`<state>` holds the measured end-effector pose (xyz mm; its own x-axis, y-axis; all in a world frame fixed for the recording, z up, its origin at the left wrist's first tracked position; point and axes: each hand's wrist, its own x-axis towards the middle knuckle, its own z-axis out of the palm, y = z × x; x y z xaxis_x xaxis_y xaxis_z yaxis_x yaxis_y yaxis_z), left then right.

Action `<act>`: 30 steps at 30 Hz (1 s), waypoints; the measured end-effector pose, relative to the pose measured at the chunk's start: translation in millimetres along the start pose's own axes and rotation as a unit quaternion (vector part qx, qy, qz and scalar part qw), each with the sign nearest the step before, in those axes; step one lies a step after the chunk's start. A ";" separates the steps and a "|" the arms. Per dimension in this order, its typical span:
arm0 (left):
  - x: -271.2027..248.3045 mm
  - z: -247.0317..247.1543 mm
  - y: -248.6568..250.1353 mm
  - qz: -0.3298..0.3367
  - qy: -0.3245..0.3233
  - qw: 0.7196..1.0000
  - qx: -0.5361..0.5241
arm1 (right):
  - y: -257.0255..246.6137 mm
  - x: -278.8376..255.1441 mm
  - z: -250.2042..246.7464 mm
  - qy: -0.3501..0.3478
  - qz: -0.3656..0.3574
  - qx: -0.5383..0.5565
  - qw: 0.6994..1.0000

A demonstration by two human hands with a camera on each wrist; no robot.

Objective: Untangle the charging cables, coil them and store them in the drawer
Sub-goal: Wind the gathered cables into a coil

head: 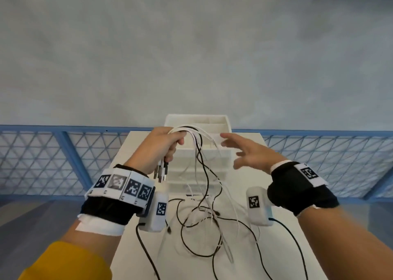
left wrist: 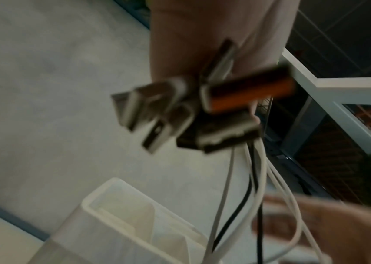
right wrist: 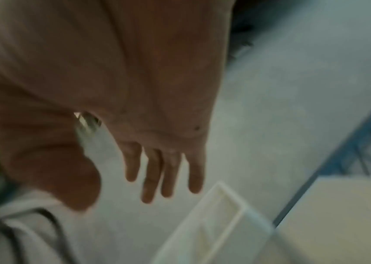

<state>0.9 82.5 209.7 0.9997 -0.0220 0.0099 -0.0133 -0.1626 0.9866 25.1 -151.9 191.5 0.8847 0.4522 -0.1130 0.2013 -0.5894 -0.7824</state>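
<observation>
White and black charging cables [head: 202, 173] hang bunched from the left hand [head: 163, 148], which grips them near their plugs [left wrist: 193, 107]; their tangled ends trail on the white tabletop [head: 276, 248]. The right hand [head: 248, 154] hovers beside them, fingers spread and holding nothing, before the translucent drawer unit [head: 221, 120].

A narrow white counter [head: 265, 248] runs away from the person toward a blue railing. At its far end stands a white, translucent drawer unit [head: 209, 165], its open top tray divided into compartments. In front of the unit, loose loops of black and white charging cables [head: 204, 222] lie tangled on the counter's surface, their upper strands rising off it.
</observation>
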 end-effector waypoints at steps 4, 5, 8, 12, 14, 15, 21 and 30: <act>-2.9 12.3 3.5 0.005 -0.031 0.996 0.080 | -39.4 11.3 18.4 0.029 -0.108 0.131 0.985; -3.4 14.3 6.3 0.009 -0.034 0.996 0.085 | -44.3 17.5 27.6 0.030 -0.124 0.096 0.987; -3.0 10.0 13.3 0.008 -0.030 0.999 0.031 | -40.6 27.9 48.3 0.039 -0.134 0.130 0.982; -1.1 -13.2 7.9 -0.015 -0.009 0.995 -0.093 | -17.7 24.8 62.5 -0.003 -0.107 0.189 0.976; -1.8 -20.4 -0.9 -0.019 -0.002 0.993 -0.120 | -10.1 23.4 64.5 -0.007 -0.094 0.188 0.978; -1.8 -22.8 -5.2 -0.022 0.004 0.990 -0.140 | -7.7 23.5 64.7 -0.012 -0.091 0.185 0.978; -1.2 -30.2 -18.7 -0.017 0.053 0.967 -0.248 | -11.3 27.0 76.8 0.027 -0.101 0.200 0.974; -17.3 14.2 -50.0 0.010 0.086 0.984 -0.155 | -42.0 27.4 101.5 0.125 -0.193 -0.038 0.972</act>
<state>-16.0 77.0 157.9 0.9883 0.1490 0.0312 -0.0532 0.1462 0.9878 -1.8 -46.8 159.1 0.8095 0.4786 0.3402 0.5611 -0.4596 -0.6884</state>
